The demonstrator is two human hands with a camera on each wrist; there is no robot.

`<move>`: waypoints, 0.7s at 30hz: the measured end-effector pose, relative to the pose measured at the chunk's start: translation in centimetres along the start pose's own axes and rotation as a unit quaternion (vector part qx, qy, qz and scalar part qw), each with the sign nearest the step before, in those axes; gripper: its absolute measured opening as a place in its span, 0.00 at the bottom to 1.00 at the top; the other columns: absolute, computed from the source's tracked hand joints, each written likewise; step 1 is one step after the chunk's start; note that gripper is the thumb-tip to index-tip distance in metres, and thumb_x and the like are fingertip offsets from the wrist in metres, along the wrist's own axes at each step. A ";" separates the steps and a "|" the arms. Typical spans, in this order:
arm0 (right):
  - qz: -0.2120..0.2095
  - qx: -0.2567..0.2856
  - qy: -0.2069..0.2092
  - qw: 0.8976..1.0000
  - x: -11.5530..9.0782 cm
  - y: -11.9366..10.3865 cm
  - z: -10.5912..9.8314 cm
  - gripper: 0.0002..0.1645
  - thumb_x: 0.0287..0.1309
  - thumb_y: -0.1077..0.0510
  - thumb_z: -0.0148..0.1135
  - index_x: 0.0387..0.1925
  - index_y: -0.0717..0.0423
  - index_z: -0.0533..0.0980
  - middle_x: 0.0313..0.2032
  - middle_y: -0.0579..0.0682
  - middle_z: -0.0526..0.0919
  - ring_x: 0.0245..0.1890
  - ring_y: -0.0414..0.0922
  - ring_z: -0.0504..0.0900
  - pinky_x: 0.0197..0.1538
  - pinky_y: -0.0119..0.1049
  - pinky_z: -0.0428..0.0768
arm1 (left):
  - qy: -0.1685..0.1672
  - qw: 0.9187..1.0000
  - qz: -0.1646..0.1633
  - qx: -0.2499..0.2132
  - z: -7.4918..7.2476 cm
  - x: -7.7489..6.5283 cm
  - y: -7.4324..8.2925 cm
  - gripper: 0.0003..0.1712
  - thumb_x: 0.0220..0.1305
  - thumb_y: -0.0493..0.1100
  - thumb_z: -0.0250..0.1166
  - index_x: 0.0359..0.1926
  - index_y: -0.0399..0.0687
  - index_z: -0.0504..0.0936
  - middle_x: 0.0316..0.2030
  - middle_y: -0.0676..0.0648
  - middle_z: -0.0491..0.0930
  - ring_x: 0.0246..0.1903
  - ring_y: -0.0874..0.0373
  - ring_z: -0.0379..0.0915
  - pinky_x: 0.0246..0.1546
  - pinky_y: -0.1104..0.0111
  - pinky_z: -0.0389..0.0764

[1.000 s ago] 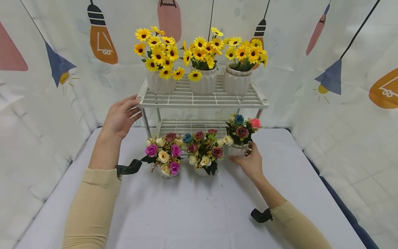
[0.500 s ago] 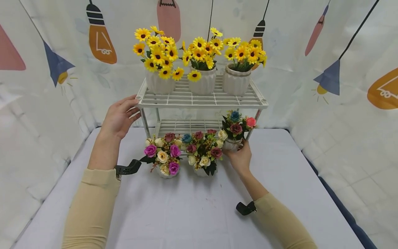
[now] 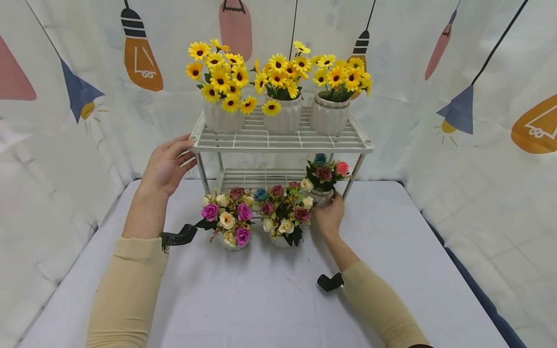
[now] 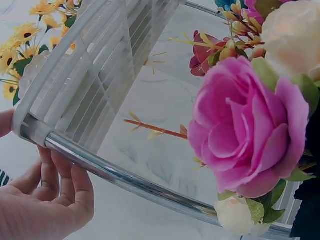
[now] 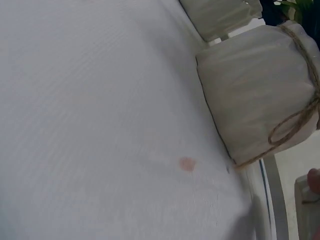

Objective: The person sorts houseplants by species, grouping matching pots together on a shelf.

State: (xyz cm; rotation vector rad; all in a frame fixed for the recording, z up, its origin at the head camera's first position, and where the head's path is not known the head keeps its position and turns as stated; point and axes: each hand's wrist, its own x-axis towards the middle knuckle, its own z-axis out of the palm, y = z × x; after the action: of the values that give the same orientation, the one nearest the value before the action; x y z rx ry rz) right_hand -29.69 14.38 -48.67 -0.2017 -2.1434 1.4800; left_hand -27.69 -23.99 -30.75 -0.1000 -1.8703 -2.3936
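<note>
In the head view my left hand [image 3: 167, 164] grips the front left corner of a white wire rack [image 3: 280, 142]. The left wrist view puts the thumb at the corner and the curled fingers [image 4: 82, 187] under it, beside the metal post. My right hand [image 3: 330, 212] holds a small whitish pot [image 3: 322, 197] of blue, red, coral and cream artificial roses [image 3: 324, 174]. That pot overlaps the right end of the lower shelf [image 3: 261, 178], behind the front right post. Only fingertips [image 5: 314, 181] show at the right wrist view's edge.
Two rose pots stand before the rack: one with purple roses [image 3: 242, 236], one with dark red roses [image 3: 302, 214]. Close in the right wrist view is a twine-tied pot [image 5: 255, 90]. Three sunflower pots [image 3: 329, 116] fill the top shelf. A white cloth [image 3: 270, 299] covers the table.
My right hand has carried the rose pot leftward and farther back, from outside the right post to the lower shelf's right end. My left hand has stayed at the rack corner.
</note>
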 end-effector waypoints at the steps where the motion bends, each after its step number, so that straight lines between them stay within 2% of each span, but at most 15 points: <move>1: 0.004 -0.003 0.003 1.000 0.0 0.1 0.2 0.47 0.36 0.76 0.67 0.66 0.72 0.68 0.56 0.67 0.77 0.55 0.61 0.75 0.59 0.51 0.76 | -0.001 1.000 0.000 0.000 0.0 0.0 0.0 0.36 0.72 0.48 0.67 0.73 0.37 0.67 0.56 0.49 0.77 0.54 0.56 0.73 0.55 0.67 0.74; 3: 0.008 -0.011 0.010 1.000 0.0 0.0 0.4 0.49 0.34 0.78 0.62 0.67 0.72 0.67 0.57 0.68 0.75 0.57 0.61 0.74 0.61 0.51 0.74 | -0.002 1.000 -0.001 0.001 0.0 0.0 0.0 0.36 0.72 0.48 0.67 0.74 0.37 0.67 0.56 0.50 0.77 0.53 0.56 0.73 0.55 0.67 0.74; 9: 0.015 -0.022 0.024 0.999 -0.5 -0.1 1.3 0.45 0.42 0.78 0.56 0.69 0.74 0.63 0.62 0.71 0.70 0.65 0.63 0.68 0.69 0.51 0.66 | 0.001 1.000 -0.002 0.006 -0.1 -0.1 0.0 0.37 0.73 0.49 0.67 0.75 0.39 0.66 0.59 0.50 0.75 0.54 0.57 0.73 0.56 0.66 0.72; 13: 0.033 -0.017 0.033 0.999 -0.6 0.1 1.5 0.48 0.42 0.79 0.56 0.71 0.74 0.61 0.65 0.71 0.68 0.68 0.63 0.66 0.72 0.50 0.62 | -0.001 1.000 -0.001 0.007 0.0 -0.1 -0.1 0.36 0.73 0.49 0.66 0.75 0.38 0.66 0.59 0.49 0.75 0.55 0.56 0.72 0.56 0.66 0.73; 16: 0.042 -0.009 0.034 0.998 -0.5 0.4 1.6 0.51 0.40 0.79 0.56 0.73 0.73 0.60 0.67 0.69 0.68 0.69 0.62 0.66 0.73 0.48 0.62 | -0.003 1.000 0.000 0.002 -0.1 0.0 -0.2 0.36 0.74 0.48 0.66 0.75 0.38 0.66 0.60 0.47 0.74 0.55 0.55 0.72 0.55 0.67 0.73; 21: 0.042 0.001 0.032 0.999 -0.5 0.4 1.3 0.50 0.43 0.77 0.56 0.74 0.71 0.58 0.67 0.67 0.70 0.69 0.58 0.68 0.73 0.44 0.63 | -0.004 1.000 0.001 -0.005 -0.1 0.1 -0.3 0.37 0.73 0.49 0.66 0.75 0.38 0.66 0.61 0.48 0.73 0.55 0.56 0.71 0.57 0.66 0.72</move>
State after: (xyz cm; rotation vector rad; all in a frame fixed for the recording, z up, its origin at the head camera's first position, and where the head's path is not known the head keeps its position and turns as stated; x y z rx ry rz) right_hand -30.00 13.24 -49.57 -0.3378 -2.1060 1.5020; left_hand -27.81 -24.00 -31.07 -0.1112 -1.8599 -2.4052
